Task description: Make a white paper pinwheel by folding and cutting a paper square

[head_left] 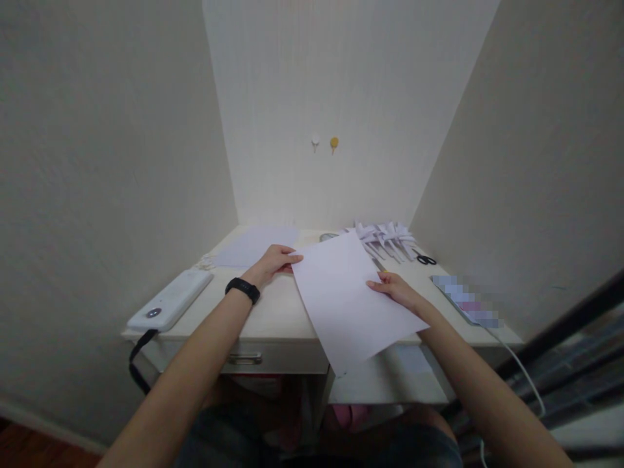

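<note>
A blank white sheet of paper (341,292) is held tilted over the front of the white desk (273,312). My left hand (277,261) pinches its upper left corner between thumb and fingers; a black band circles that wrist. At the sheet's right edge, my right hand (396,288) grips it with the thumb on top and the fingers underneath. Just behind the right fingers lies a thin object with a grey, blade-like tip (379,264), partly hidden by the sheet.
White paper (258,244) lies at the back left. Folded paper pieces (385,239) pile up at the back right, beside black scissors (426,259). A white device (170,302) sits at the left edge, a cabled phone-like slab (463,300) at the right. Walls enclose three sides.
</note>
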### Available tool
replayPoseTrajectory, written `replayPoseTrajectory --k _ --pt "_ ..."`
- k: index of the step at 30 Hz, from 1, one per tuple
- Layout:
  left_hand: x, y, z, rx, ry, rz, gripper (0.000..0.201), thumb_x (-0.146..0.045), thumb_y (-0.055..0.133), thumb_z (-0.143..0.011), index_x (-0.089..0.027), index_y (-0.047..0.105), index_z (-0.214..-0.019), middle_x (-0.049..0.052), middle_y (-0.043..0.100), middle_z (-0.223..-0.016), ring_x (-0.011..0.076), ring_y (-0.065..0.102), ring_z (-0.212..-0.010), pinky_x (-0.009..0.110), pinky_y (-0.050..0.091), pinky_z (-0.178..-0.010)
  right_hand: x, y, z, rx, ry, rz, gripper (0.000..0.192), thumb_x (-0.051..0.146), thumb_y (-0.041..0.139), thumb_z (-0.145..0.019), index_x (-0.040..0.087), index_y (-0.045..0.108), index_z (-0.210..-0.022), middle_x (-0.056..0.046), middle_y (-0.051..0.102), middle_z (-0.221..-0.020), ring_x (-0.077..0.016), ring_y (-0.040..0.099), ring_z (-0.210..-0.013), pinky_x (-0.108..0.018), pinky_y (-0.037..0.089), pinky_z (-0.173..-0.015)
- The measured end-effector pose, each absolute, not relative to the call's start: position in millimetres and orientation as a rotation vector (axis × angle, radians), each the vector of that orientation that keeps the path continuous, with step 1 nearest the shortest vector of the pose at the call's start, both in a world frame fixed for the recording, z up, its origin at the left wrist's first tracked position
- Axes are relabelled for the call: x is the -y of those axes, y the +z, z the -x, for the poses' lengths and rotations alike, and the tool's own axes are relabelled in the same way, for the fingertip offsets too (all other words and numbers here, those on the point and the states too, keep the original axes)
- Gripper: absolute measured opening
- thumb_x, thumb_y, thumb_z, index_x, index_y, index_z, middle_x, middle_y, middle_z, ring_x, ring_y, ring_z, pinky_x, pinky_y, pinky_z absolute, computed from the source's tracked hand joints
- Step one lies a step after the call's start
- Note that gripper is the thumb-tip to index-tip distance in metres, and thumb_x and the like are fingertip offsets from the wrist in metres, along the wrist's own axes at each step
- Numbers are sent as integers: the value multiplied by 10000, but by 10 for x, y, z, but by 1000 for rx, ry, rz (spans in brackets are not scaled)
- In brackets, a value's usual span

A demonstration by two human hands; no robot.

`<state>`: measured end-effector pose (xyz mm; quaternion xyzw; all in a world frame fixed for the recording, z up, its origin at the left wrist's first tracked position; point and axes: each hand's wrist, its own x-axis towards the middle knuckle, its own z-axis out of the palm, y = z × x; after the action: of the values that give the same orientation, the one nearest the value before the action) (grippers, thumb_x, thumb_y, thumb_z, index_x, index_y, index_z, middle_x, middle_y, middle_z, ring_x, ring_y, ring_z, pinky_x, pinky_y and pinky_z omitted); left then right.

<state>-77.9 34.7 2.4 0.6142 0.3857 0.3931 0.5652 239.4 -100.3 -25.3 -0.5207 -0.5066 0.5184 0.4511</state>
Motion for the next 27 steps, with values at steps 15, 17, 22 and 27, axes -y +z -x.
replayPoseTrajectory --k 15,17,22,27 --pt "-437 -78 919 -910 1007 -1344 299 -225 880 -635 -79 710 -833 89 725 -816 128 664 -676 245 567 -656 1088 -282 -2401 1145 1377 1170 405 289 867 -602 189 700 -958 -91 769 -917 -228 707 -672 -327 550 -610" --pt "-440 -72 906 -847 1020 -1285 306 -271 858 -683 -86 700 -869 96 730 -850 135 677 -688 255 579 -665 1088 -282 -2388 1134 1370 1154 444 273 871 -584 181 697 -982 -102 771 -946 -236 714 -700 -346 564 -652" --pt "-351 -77 820 -782 806 -1314 374 -386 828 -724 -83 686 -891 131 731 -849 160 693 -668 289 589 -661 1036 -338 -2368 1046 1267 1107 493 254 865 -578 203 683 -1034 -75 770 -1009 -239 719 -785 -363 577 -739" --pt "-186 -75 699 -724 600 -1526 339 -373 849 -681 -102 696 -815 81 715 -762 125 656 -615 248 561 -628 984 -401 -2289 938 1129 1081 464 249 840 -604 218 677 -1037 -53 771 -1007 -238 719 -838 -366 578 -777"
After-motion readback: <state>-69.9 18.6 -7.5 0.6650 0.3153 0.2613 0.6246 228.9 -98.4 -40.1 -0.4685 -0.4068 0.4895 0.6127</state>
